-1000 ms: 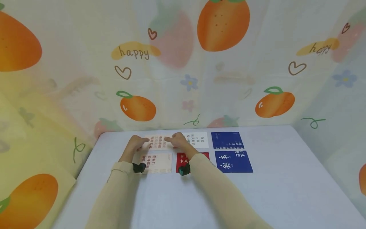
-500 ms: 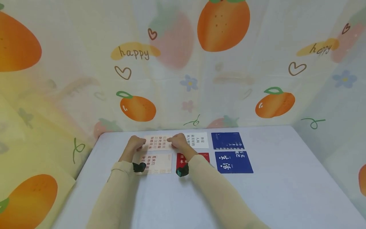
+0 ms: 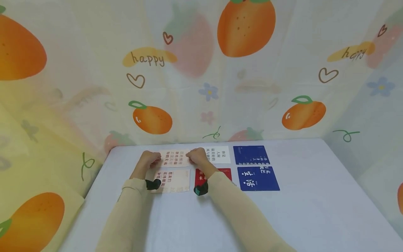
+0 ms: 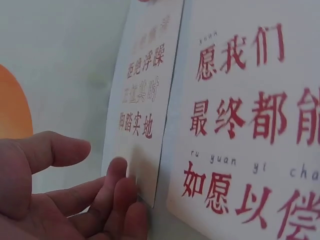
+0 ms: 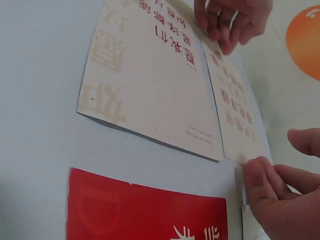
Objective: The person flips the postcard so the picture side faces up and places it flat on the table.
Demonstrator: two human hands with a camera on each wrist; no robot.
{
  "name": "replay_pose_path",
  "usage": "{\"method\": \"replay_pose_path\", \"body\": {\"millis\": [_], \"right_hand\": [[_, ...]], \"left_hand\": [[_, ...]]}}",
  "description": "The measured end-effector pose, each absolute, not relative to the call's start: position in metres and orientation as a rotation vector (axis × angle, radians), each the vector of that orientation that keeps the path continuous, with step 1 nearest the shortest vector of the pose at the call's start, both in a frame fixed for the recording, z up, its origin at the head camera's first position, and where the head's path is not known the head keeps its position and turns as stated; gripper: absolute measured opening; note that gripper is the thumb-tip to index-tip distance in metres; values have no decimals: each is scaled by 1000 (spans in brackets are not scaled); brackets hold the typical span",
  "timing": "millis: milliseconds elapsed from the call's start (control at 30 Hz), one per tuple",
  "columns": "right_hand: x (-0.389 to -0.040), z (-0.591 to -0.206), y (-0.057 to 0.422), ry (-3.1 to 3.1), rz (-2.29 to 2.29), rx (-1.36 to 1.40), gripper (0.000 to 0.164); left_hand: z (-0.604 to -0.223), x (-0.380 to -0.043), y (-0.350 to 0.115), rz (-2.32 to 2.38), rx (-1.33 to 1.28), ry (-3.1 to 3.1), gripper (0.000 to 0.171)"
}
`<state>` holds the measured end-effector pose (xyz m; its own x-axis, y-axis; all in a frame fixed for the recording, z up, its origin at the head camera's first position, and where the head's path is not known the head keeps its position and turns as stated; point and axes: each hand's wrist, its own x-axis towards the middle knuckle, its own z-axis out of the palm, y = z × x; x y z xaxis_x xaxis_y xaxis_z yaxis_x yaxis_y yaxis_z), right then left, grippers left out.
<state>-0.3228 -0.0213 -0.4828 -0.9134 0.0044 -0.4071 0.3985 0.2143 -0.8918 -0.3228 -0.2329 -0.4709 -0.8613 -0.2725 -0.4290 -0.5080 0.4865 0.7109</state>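
Far cream card [image 3: 173,159] lies on the table [image 3: 189,220] between the left hand [image 3: 148,161] and right hand [image 3: 197,156]; both hands are released, thumbs clear of fingers, fingertips touching its opposite ends; near cream card [image 3: 177,182] lies just beside it

Soft, rather dim light is spreading evenly over the tabletop [image 3: 318,210], and a pale shadow is lying beside the left sleeve [image 3: 118,213]. The backdrop [image 3: 239,70] is looking yellower on the left, greyer on the right. In the head view, small print on the far blue card [image 3: 250,155] is blurring. In the left wrist view, a soft-edged shadow is falling on the far cream card [image 4: 145,110] beside the fingers [image 4: 122,200]. In the right wrist view, a thin dark shadow is following the near cream card's [image 5: 150,100] right edge.
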Motion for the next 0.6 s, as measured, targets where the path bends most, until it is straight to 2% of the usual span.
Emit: {"method": "replay_pose_path", "body": {"millis": [300, 600], "right_hand": [[-320, -482, -26, 2466, -1542, 330, 28], [-328, -483, -28, 2214, -1687, 489, 38]], "left_hand": [[-469, -321, -230, 1020, -542, 2732, 41], [-476, -326, -232, 1243, -643, 2570, 34]]}}
